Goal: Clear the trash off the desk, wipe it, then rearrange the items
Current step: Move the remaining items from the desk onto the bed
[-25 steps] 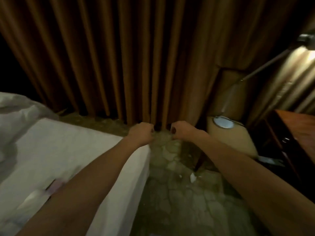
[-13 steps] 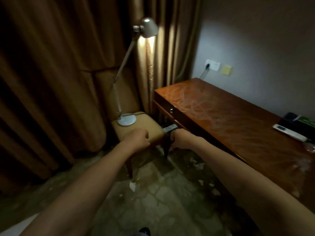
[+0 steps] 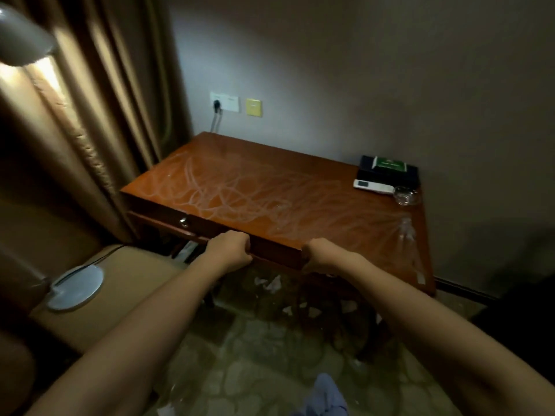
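Observation:
A reddish wooden desk (image 3: 270, 187) stands against the wall, its top covered in pale smeared streaks. At its back right lie a dark box with a green pack (image 3: 387, 169), a white remote (image 3: 372, 186) and a glass ashtray (image 3: 405, 196). A crumpled clear wrapper (image 3: 407, 235) lies along the right edge. My left hand (image 3: 229, 250) and my right hand (image 3: 322, 255) are curled into fists in front of the desk's front edge and hold nothing that I can see. Whether they touch the edge I cannot tell.
White paper scraps (image 3: 270, 283) litter the floor under the desk. A padded chair (image 3: 135, 283) at the left carries a lamp base (image 3: 75, 286); the lit lamp head (image 3: 21, 40) is at top left. Curtains (image 3: 99, 115) hang on the left. A blue cloth-like thing (image 3: 326, 394) lies near my feet.
My view has swung right from the bed and curtains to the desk. Both fists kept the same pose in front of me and are now at the desk's front edge.

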A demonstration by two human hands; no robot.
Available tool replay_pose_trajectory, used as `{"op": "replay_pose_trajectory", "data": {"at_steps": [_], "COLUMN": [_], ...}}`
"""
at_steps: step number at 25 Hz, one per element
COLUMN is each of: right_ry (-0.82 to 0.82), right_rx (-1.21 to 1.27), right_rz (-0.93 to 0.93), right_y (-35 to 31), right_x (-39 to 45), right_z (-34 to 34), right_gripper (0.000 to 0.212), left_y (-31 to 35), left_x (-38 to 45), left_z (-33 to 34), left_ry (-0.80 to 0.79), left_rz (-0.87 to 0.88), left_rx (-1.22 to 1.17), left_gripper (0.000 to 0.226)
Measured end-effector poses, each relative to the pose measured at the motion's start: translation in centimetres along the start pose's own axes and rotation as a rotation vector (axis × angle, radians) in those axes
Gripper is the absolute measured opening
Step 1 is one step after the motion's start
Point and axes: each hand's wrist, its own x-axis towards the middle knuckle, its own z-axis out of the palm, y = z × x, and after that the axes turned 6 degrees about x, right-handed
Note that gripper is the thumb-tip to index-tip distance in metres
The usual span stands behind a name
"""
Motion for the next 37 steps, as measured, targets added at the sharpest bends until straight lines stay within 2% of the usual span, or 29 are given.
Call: {"op": "replay_pose_trajectory", "data": {"at_steps": [8,13,18,23,25,27,30,33,35,37], "right_ry": [0.078,0.106,0.166,0.229,0.246,0.266,0.302,0.412,0.525,0.645], "right_rx": [0.208,0.295,0.479,0.741,0.858,0.889,0.873,0.896,0.962,1.002], "right_rz": [0.250,0.321,0.440,0.586,0.674,0.765,0.905,1.057,1.158,1.206], "right_y": [14.6,24.3,32.9,38.5,39.9,41.6,44.3,46.8,47.8,48.2], "right_x": [5.0,10.0,13.3,17.1,18.4,20.1,22.9,25.4,26.4,27.1], "right_z": [-3.6,-7.6,-12.1,-12.8,-12.5,-12.4,-12.6,-12.3,-11.4,-10.7], "right_gripper": [0.043,0.041,0.030,0.012,0.010,0.010,0.022,0.018,0.047,0.057], "left_y": [11.1,17.9,24.0,27.0,28.0,29.0,29.4,29.2,29.1,29.3], "left_x": [15.6,27.9,36.1,44.5,47.3,50.6,55.2,58.9,60.3,61.3], "left_z": [-0.2,-2.8,-3.5,-2.5,-2.0,-1.0,0.7,2.2,3.1,3.7], "left_ry": [-0.100,-0.051,-0.099,-0.107,-0.094,-0.071,-0.069,-0.094,-0.102,-0.117], "left_rz": [0.288,0.261,0.257,0.244,0.218,0.250,0.314,0.389,0.447,0.499], "left_rx": [0.097,0.091,-0.032,-0.171,-0.272,-0.265,-0.204,-0.126,-0.105,-0.093], "left_gripper": [0.029,0.019,0.016,0.030,0.037,0.042,0.052,0.061,0.064,0.068]}}
